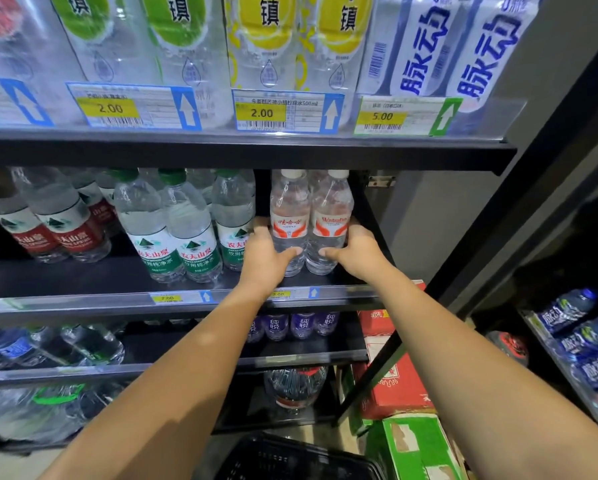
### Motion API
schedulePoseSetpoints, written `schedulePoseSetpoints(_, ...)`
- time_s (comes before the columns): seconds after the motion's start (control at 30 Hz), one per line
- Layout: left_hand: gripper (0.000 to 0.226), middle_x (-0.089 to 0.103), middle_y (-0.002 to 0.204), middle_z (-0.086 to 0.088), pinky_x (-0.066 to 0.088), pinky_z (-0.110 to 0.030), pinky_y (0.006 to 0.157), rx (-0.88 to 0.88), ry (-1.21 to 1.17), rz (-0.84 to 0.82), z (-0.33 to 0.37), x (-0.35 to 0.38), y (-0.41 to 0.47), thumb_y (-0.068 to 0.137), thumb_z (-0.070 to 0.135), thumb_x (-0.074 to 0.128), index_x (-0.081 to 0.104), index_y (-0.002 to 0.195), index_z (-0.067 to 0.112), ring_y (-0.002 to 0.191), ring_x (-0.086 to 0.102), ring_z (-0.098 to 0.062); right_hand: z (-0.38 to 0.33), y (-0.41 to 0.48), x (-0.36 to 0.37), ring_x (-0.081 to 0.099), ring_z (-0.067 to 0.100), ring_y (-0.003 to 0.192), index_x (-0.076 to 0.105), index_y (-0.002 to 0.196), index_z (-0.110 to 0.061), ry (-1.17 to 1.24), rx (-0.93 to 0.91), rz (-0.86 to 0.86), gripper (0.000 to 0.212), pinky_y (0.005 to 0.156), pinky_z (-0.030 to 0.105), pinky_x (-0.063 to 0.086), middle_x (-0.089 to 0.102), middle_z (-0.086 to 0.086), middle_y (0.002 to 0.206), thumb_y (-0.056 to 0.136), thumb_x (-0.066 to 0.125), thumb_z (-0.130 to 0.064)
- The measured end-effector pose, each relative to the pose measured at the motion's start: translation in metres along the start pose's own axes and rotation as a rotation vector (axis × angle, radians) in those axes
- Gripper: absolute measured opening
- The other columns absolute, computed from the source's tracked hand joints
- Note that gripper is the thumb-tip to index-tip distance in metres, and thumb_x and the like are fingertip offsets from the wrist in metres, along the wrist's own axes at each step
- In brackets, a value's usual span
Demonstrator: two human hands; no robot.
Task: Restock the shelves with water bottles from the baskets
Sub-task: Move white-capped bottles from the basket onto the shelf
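Two bare forearms are spanning the lower frame from the bottom corners toward the centre. Between them, at the bottom edge, a black basket [290, 459] is sitting on the floor; whether it is holding any stock I cannot tell. At centre frame the left hand [266, 258] is gripping the left water bottle [289, 216] low on its body, thumb lying across the front below the red label and fingers curling round the far side. The right hand [356, 252] is mirroring it on the right water bottle [330, 216], thumb in front and fingers wrapping the outer side. Both bottles are standing upright and touching each other, apparently resting on the middle shelf [83, 271] near its right end, just beside the green-label bottles [186, 237] to their left. They are looking full, so each is likely weighing enough to need a firm hold. The thin clear plastic is probably giving a little under a squeeze, and the smooth wall may be slipping in a loose grip. The lower body, below the label, is seeming the sound place to hold, since it is keeping a tall bottle from tipping. The white caps are sitting close under the shelf above, leaving little room for a hand there.
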State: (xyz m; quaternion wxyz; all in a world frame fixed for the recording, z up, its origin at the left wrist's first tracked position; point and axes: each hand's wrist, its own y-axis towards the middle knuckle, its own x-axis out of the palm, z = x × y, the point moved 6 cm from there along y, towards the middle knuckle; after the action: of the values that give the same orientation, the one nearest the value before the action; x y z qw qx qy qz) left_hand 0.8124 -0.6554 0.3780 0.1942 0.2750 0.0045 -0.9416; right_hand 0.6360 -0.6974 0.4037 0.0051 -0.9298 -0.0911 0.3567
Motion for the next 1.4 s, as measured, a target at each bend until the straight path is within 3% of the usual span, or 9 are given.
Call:
schedulePoseSetpoints(0.17,0.052,0.061,0.109,-0.017,0.049,-0.036,0.079,-0.032,-0.003,-0.022,0.002,-0.001,-0.006,0.079,0.025,0.079,0.045,0.109,0.000,0.101,0.060,-0.029,0.002,-0.004,0.002,0.058,0.021,0.111,0.054,0.124,-0.005,0.036,0.020,-0.014,0.053,0.086,0.024,0.043,0.062,0.007,0.121,0.078,0.079,-0.016)
schedulePoseSetpoints(0.23,0.062,0.062,0.115,-0.019,0.045,-0.031,0.078,-0.067,0.009,-0.028,0.002,-0.002,-0.015,0.080,0.027,0.078,0.044,0.122,-0.003,0.105,0.059,-0.031,0.008,-0.011,0.004,0.057,0.025,0.119,0.048,0.131,-0.003,0.054,0.044,0.027,0.065,0.086,0.024,0.043,0.060,0.011,0.128,0.076,0.080,-0.017)
schedulePoseSetpoints(0.37,0.079,0.046,0.144,-0.015,0.036,-0.036,0.105,-0.076,0.047,0.021,-0.001,-0.009,-0.053,0.086,0.034,0.071,0.030,0.147,0.004,0.133,0.042,-0.028,0.023,-0.048,0.007,0.040,0.028,0.135,0.027,0.149,-0.004,0.015,0.077,0.069,0.087,0.103,0.030,0.036,0.042,0.015,0.147,0.080,0.077,-0.023)
schedulePoseSetpoints(0.57,0.072,0.028,0.156,-0.013,0.018,-0.037,0.120,0.105,0.400,0.048,-0.007,-0.006,-0.141,0.096,0.042,0.053,0.025,0.150,0.004,0.146,0.020,-0.028,0.055,-0.117,0.014,0.037,0.029,0.136,0.035,0.143,-0.003,-0.174,-0.059,0.082,0.075,0.113,0.038,0.031,0.043,0.015,0.144,0.082,0.073,-0.025)
schedulePoseSetpoints(0.7,0.075,0.021,0.159,-0.013,0.016,-0.038,0.120,0.063,0.623,-0.054,-0.029,0.009,-0.200,0.096,0.053,0.044,0.022,0.151,0.008,0.147,0.016,-0.028,0.085,-0.171,0.033,0.034,0.029,0.138,0.032,0.144,-0.004,-0.411,-0.117,-0.023,0.074,0.113,0.034,0.027,0.039,0.014,0.147,0.087,0.067,-0.034)
schedulePoseSetpoints(0.8,0.076,0.016,0.160,-0.013,0.014,-0.039,0.121,0.012,0.770,-0.150,-0.051,0.020,-0.249,0.096,0.058,0.037,0.017,0.153,0.011,0.148,0.012,-0.028,0.119,-0.212,0.050,0.043,0.028,0.129,0.038,0.138,-0.007,-0.500,-0.082,-0.106,0.067,0.105,0.035,0.037,0.047,0.011,0.137,0.086,0.066,-0.040)
schedulePoseSetpoints(1.13,0.083,0.009,0.161,-0.013,0.009,-0.040,0.120,-0.198,0.919,-0.472,-0.132,0.044,-0.386,0.094,0.065,0.031,0.009,0.154,0.013,0.149,0.006,-0.030,0.217,-0.333,0.089,0.042,0.027,0.131,0.031,0.143,-0.008,-0.578,0.143,-0.315,0.077,0.107,0.036,0.037,0.046,0.008,0.141,0.086,0.060,-0.052)
schedulePoseSetpoints(1.27,0.078,0.021,0.157,-0.020,0.023,-0.047,0.118,-0.148,0.862,-0.422,-0.151,0.049,-0.417,0.093,0.063,0.032,0.027,0.151,0.012,0.144,0.022,-0.038,0.241,-0.368,0.105,0.041,0.028,0.130,0.030,0.142,-0.009,-0.581,0.217,-0.389,0.074,0.104,0.036,0.039,0.045,0.008,0.140,0.088,0.056,-0.052)
schedulePoseSetpoints(1.4,0.080,0.006,0.161,-0.013,0.012,-0.041,0.119,-0.246,0.840,-0.565,-0.183,0.051,-0.453,0.089,0.067,0.012,0.003,0.155,0.022,0.149,0.008,-0.031,0.261,-0.405,0.126,0.038,0.029,0.130,0.029,0.142,-0.012,-0.584,0.303,-0.468,0.069,0.102,0.037,0.038,0.042,0.008,0.141,0.089,0.053,-0.048)
